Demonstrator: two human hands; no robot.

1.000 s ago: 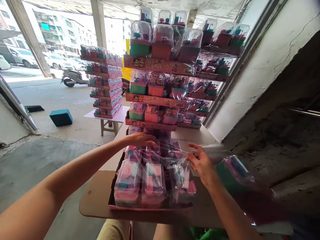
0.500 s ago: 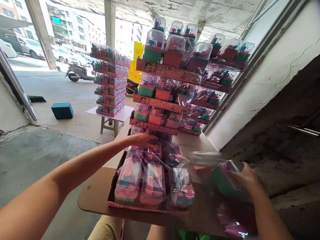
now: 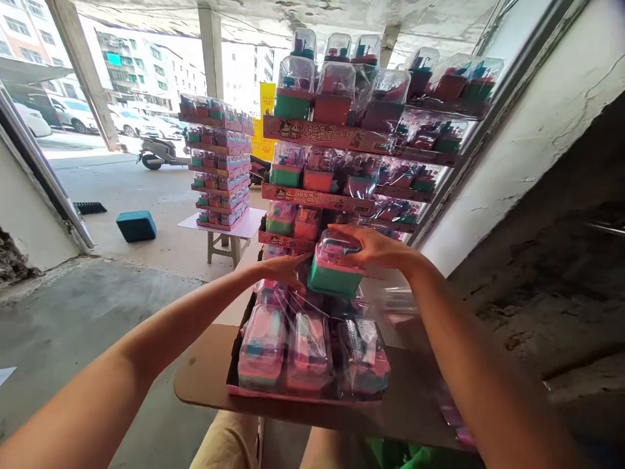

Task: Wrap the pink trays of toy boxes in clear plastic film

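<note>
My right hand grips a toy box with a teal base and a clear dome lid, held in the air over the far end of a pink tray. The tray holds several pink and teal toy boxes under clear plastic film. My left hand rests with fingers flat on the wrapped boxes at the tray's far left, just left of the held box. The tray lies on a brown board in front of me.
Behind the tray rises a tall stack of filled trays against a white wall. A second stack stands on a small stool further left. A teal block lies on the concrete floor. A scooter and parked cars show outside.
My right hand went right, took up a teal toy box, and brought it back above the tray. My left hand stayed on the wrapped boxes.
</note>
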